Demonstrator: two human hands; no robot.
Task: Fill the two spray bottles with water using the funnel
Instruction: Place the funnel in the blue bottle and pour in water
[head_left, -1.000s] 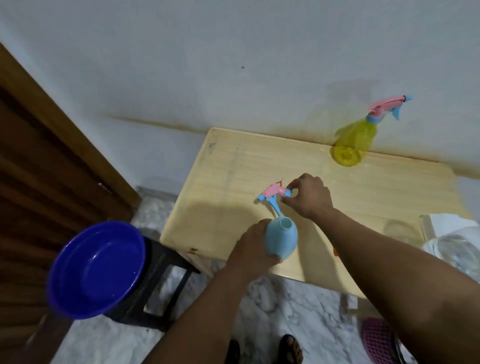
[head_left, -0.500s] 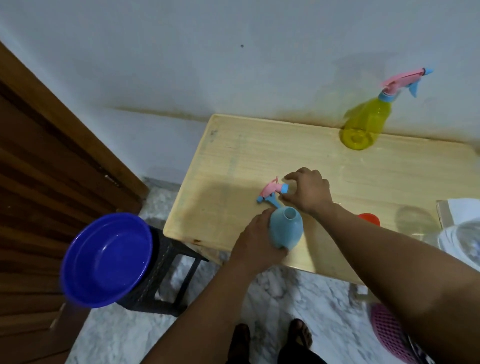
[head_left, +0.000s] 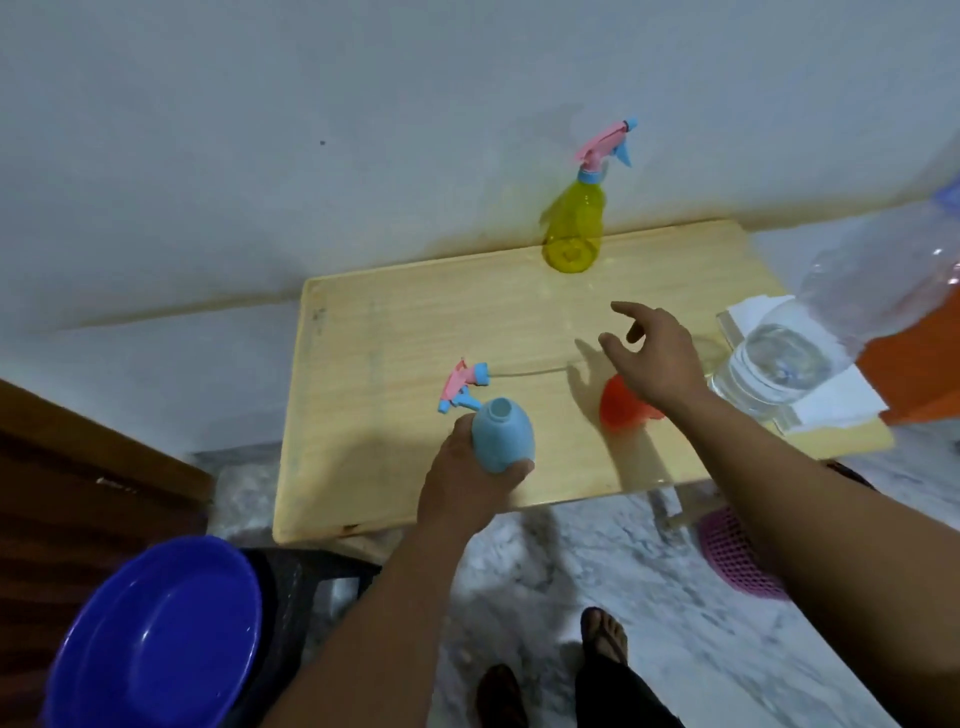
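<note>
A blue basin (head_left: 156, 639) is sitting left of the table (head_left: 415, 322). The left hand (head_left: 467, 488) is gripping the uncapped blue bottle (head_left: 501, 434), its sprayer head (head_left: 462, 385) lying just behind. The right hand (head_left: 654, 358) is hovering, fingers spread, over the orange funnel (head_left: 621, 410). The yellow bottle (head_left: 574, 223) is standing capped at the table's far edge; the clear bottle (head_left: 779, 364) at the table's right is holding water.

Funnel (head_left: 626, 410) right of open bottle (head_left: 501, 434)

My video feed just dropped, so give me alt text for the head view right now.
The left hand grips the open blue spray bottle on the wooden table, its removed spray head lying beside it. The open right hand hovers over the orange funnel. The capped yellow spray bottle stands by the wall.
</note>
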